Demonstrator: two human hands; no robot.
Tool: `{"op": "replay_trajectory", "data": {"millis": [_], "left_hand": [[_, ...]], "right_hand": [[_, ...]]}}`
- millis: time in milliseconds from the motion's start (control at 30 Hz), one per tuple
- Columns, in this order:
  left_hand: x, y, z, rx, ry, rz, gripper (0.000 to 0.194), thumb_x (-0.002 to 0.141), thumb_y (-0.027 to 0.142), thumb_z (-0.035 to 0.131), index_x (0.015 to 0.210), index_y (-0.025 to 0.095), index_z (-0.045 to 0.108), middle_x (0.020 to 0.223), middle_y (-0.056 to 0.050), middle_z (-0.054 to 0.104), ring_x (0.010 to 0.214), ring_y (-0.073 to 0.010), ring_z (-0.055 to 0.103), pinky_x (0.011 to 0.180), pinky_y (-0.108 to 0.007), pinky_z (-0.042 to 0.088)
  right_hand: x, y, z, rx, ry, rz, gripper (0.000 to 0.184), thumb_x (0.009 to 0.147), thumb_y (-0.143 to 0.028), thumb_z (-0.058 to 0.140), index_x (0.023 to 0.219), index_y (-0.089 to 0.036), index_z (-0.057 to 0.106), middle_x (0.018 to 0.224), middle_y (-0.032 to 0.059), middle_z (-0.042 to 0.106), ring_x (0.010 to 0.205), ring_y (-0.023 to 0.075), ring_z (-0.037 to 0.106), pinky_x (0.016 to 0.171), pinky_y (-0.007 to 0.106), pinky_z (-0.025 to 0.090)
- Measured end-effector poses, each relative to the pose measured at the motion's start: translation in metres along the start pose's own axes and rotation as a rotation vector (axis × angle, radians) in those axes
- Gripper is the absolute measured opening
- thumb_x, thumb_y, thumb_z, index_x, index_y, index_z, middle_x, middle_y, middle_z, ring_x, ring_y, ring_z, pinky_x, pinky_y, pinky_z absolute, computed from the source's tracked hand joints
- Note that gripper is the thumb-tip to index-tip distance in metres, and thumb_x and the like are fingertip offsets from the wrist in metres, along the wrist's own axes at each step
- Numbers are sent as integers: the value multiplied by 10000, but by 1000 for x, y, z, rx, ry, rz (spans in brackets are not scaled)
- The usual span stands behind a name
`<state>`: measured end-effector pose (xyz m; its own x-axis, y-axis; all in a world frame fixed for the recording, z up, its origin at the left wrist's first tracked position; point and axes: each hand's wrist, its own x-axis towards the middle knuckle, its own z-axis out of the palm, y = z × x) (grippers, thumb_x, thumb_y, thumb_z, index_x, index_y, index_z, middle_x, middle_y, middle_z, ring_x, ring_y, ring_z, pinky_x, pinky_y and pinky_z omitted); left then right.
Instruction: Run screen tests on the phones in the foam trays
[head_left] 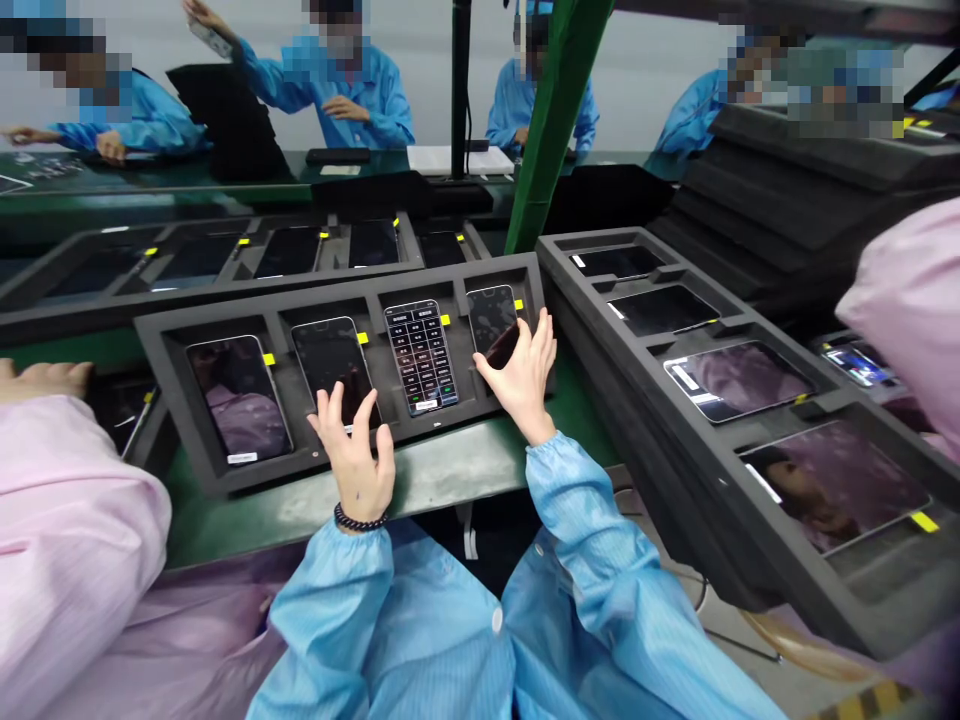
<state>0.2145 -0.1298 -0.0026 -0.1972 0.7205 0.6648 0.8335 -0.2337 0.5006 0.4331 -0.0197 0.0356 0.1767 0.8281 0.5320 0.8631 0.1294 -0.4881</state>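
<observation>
- our left hand [354, 465] touches a black glass smartphone [332, 358] in the second slot of a dark grey foam tray [337, 300]
- our right hand [521, 375], open and well apart from the left, touches another black glass smartphone [486, 318] in the fourth slot

The right hand [521, 380] hid the lower part of the end phone [487, 318] in the foam tray [300, 300], and the left hand [354, 460] covered the lower edge of a second phone [330, 358]. The menu text on the lit phone [421, 355] was too small to read. The pink-sleeved person [67, 510] at left and the long foam tray [645, 480] at right ran past the picture's edges, and a co-worker's head [334, 30] across the surface [427, 475] was blurred.
</observation>
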Motion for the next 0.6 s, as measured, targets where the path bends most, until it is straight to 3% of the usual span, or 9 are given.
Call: {"op": "replay_trajectory", "data": {"millis": [167,300,500,600], "left_hand": [[0,-2,-3,-14,43,-51,396,973,273,477,1345,194,588,1602,-148,331,1555,-329,172,1259,-604,100],[0,-3,-4,-38,48,-80,384,974,273,481,1325,179,605,1590,-157,349,1555,-313,181,1269,-565,111],[0,-2,-5,-46,39,-88,369,974,281,473,1300,184,615,1587,-146,348,1552,-310,189,1269,-548,136],[0,-2,-5,-47,39,-85,359,974,281,473,1285,182,622,1579,-146,356,1548,-307,201,1265,-537,168]], "right_hand": [[-4,36,-18,139,-89,-185,761,911,-452,591,1538,-112,326,1668,205,170,1565,315,141,1247,548,236],[-6,60,-39,199,-156,-325,492,972,-387,534,1440,-239,539,1698,58,145,1557,276,202,1254,499,275],[2,64,-43,139,-149,-511,280,993,-340,517,1110,-298,768,1658,-17,287,1521,291,291,1262,567,211],[10,58,-39,110,-166,-495,311,1005,-371,483,1141,-302,754,1649,-8,310,1514,286,301,1263,561,198]]}}
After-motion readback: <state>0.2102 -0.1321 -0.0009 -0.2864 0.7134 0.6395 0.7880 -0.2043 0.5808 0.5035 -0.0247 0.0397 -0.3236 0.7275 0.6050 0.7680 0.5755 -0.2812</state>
